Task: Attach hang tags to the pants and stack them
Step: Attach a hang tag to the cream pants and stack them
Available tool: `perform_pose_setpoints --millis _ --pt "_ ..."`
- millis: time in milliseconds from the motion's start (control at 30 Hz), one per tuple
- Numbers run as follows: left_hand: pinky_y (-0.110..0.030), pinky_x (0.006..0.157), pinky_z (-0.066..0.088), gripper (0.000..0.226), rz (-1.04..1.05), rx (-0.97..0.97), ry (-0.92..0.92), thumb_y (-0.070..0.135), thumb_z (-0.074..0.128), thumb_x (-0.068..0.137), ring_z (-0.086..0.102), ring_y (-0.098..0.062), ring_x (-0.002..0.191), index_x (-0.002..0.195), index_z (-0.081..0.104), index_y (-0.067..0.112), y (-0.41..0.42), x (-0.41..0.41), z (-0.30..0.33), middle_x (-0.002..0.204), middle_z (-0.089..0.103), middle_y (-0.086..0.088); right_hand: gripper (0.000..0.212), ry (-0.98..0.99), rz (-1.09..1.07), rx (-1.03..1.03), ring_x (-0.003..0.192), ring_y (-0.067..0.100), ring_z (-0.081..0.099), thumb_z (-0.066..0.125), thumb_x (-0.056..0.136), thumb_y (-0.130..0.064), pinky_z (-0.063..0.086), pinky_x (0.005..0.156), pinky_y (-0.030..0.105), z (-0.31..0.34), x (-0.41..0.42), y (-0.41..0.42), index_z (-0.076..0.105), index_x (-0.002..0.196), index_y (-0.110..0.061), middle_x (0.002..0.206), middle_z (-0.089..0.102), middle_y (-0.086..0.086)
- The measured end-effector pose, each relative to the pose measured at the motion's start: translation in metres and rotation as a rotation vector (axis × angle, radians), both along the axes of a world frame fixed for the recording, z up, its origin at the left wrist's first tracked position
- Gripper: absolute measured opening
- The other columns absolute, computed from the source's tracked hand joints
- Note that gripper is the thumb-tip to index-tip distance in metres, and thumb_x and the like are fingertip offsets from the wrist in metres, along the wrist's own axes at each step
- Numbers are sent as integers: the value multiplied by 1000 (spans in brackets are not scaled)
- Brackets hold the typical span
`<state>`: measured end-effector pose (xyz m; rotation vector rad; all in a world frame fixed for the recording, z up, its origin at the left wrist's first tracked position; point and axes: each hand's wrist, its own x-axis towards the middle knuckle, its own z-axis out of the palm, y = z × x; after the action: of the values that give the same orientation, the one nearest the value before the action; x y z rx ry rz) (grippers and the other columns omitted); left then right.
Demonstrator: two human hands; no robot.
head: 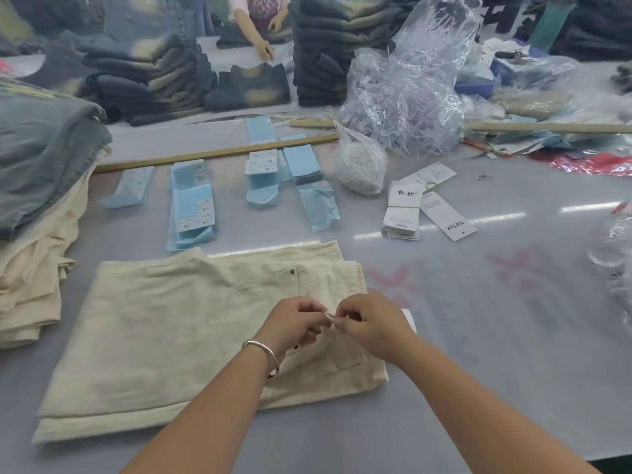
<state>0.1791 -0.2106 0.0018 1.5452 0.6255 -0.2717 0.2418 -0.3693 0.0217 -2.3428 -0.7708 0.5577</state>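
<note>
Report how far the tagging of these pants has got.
Done: cream pants stacked at left. In hand: left hand and right hand pinch something small, likely a tag string, over the folded cream pants. Left: stacking this pair; hang tags remain.

Bright, even overhead light glares in streaks on the table (478, 336); far edges blur and bend.
</note>
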Motion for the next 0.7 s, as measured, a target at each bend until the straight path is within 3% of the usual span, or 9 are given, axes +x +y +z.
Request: perform_pose_setpoints --millis 133,300,433,567,700 --pt "-18 52 39 10 7 -98 32 6 77 77 51 -10 54 83 69 8 -2 0 -4 67 63 -3 17 -114 -7 -72 75 9 49 56 91 -35 40 66 29 -8 -9 -7 68 85 -24 73 51 -11" --pt "-16 45 42 9 18 -232 71 -3 66 84 51 -9 50 83 67 6 1 0 -1 65 60 -6 21 -237 -93 -96 71 14 49 53 90 -35 32 59 29 -20 -17 -6 59 75 -21 74 51 -8" --pt "-19 53 49 19 16 -244 77 -6 56 87 54 -12 57 97 70 0 3 2 -1 72 63 -10 21 -270 -149 -121 72 19 53 51 89 -32 29 59 29 -26 -23 1 49 70 -22 80 59 -3" --pt "-21 53 48 23 -20 -230 75 -8 55 87 51 -17 60 105 68 -3 4 -1 -2 84 58 -18 20 -250 -244 -47 71 18 53 52 89 -29 29 58 29 -30 -31 7 57 72 -19 79 59 -4" --pt "-22 57 52 31 -26 -243 95 -8 52 88 47 -17 63 114 65 2 6 2 -3 84 53 -16 18 -211 -264 39 69 14 48 55 89 -23 31 60 28 -31 -35 11 61 72 -19 78 56 -7"
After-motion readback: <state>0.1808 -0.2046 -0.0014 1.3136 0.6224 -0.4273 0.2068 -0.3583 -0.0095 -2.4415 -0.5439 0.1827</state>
